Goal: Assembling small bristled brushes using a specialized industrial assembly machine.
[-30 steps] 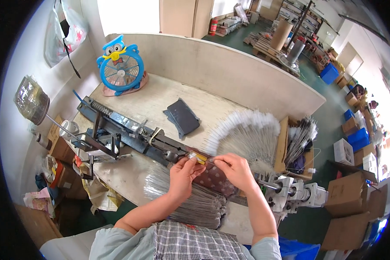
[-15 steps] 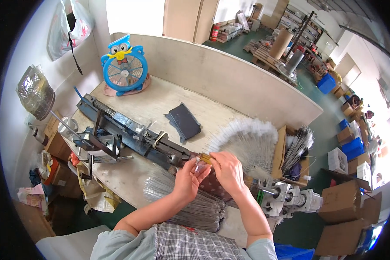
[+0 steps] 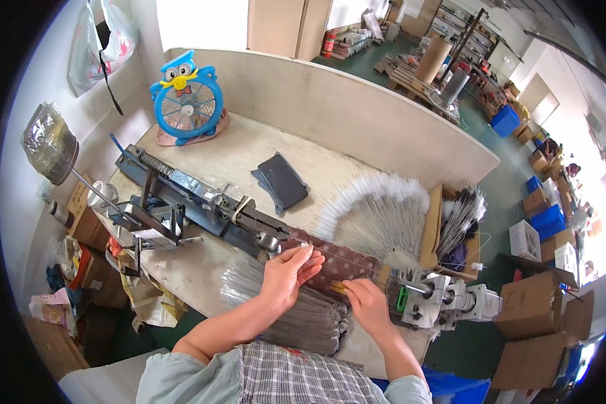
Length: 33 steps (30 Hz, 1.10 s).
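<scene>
Nearest the person, a bundle of thin wires [image 3: 296, 316] lies on the workbench [image 3: 202, 269], just before the long metal machine [image 3: 202, 202]. The right hand [image 3: 367, 303] pinches a small yellow piece [image 3: 339, 288] by the machine's motor end. The left hand [image 3: 286, 269], fingers loosely curled, pinches a taut wire [image 3: 343, 256] along the machine. Beyond the machine stands a blue owl fan [image 3: 184, 97].

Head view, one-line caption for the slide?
Left hand and right hand stretch a thin wire along a long metal machine on a workbench.
</scene>
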{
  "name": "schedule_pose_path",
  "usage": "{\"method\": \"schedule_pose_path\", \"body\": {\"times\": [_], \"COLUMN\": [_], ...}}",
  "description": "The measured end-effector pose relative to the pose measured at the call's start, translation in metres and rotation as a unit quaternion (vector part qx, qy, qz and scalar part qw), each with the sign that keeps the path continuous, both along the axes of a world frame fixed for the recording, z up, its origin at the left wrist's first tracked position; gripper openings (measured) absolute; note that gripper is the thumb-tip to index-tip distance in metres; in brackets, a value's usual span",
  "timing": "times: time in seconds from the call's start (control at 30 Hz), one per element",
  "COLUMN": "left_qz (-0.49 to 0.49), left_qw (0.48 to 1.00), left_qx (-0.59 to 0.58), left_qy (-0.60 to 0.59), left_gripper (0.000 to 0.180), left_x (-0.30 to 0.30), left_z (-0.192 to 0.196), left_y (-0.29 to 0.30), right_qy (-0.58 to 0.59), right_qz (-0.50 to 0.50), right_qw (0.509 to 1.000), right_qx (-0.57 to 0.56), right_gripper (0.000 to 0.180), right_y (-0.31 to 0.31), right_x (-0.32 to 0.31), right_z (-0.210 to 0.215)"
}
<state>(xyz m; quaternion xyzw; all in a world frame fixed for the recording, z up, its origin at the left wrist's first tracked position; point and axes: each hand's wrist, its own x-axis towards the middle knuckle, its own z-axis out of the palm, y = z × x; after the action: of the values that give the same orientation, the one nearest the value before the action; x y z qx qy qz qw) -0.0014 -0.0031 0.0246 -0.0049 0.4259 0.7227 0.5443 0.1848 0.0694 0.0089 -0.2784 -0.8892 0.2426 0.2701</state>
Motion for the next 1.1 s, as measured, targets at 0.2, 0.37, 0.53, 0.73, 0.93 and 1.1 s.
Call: {"method": "schedule_pose_path", "body": {"times": [0.2,0.37,0.53,0.73,0.93,1.1], "left_qz": [-0.054,0.078,0.431,0.512,0.277,0.235], "left_qw": [0.996,0.993,0.886,0.839,0.867,0.777], "left_qx": [-0.062,-0.074,-0.151,-0.171,-0.396,-0.444], "left_qy": [-0.027,0.041,0.075,0.065,0.121,0.379], "left_gripper": [0.022,0.02,0.012,0.013,0.023,0.042], "left_x": [-0.021,-0.078,-0.117,-0.16,-0.227,-0.238], "left_z": [0.003,-0.011,-0.056,-0.132,-0.138,-0.133], "left_y": [-0.052,-0.143,-0.269,-0.32,-0.312,-0.31], "right_qy": [-0.02,0.051,-0.039,-0.11,-0.106,-0.122], "right_qz": [-0.021,0.015,-0.069,-0.079,-0.072,-0.074], "right_qw": [0.999,0.989,0.961,0.972,0.98,0.98], "right_qx": [0.035,0.139,0.264,0.189,0.155,0.14], "right_gripper": [0.019,0.015,0.021,0.014,0.011,0.01], "right_y": [0.009,-0.007,0.006,0.027,0.025,0.028], "right_x": [-0.016,-0.01,-0.012,0.015,0.017,0.015], "right_z": [-0.025,0.01,0.049,0.045,0.051,0.057]}}
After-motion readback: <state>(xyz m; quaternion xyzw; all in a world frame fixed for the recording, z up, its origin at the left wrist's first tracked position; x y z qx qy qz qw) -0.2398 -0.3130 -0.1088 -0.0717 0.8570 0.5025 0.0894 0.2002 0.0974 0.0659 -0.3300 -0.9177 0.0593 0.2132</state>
